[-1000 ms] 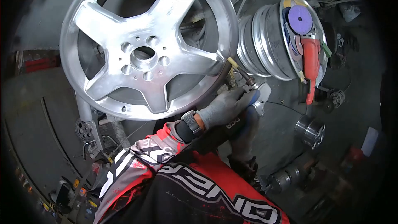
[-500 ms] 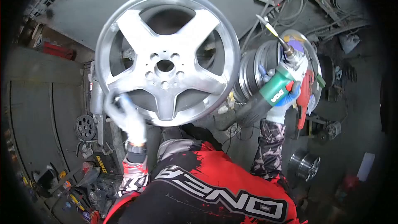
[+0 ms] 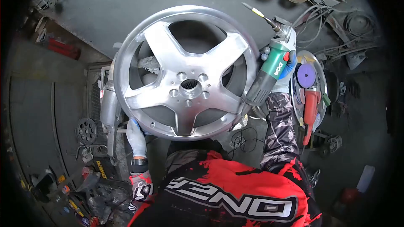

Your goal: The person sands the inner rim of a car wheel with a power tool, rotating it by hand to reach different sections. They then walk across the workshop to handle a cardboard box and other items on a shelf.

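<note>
Wheel (image 3: 191, 111) mid-frame, my left grip (image 3: 136, 138) at lower-left rim, can't tell if pinching. Right grip (image 3: 288, 65) wrapped round grinder (image 3: 274, 61), upper right. Positioning step, I reckon; next move needs steady wrist.

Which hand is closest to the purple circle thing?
The right one. The right hand holds the green tool just left of the purple disc. The left hand is far across, by the big silver wheel's lower-left edge.
</note>
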